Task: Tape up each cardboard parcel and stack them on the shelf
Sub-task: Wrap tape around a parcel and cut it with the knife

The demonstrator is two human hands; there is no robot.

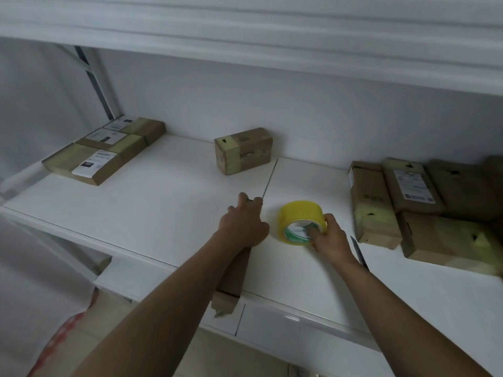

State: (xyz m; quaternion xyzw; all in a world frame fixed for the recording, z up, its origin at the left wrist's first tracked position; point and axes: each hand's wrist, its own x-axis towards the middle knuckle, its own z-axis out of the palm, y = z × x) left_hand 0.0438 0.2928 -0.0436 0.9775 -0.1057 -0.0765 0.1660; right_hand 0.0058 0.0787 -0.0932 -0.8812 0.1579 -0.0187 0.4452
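From the head view, we clamp a long parcel (235, 270) with our left hand (245, 227) at the shelf's (163, 191) front edge to steady it, while our right hand (330, 238) grips the tape (300, 221) just beside, ready to seal.

A single head-worn wide-angle view looks forward and down from above the person's forearms onto a white laminate shelf (168, 202), close enough that both arms fill the lower frame. It faces the white back wall (299, 110), and the underside of the white upper shelf (245, 31) spans the top edge.
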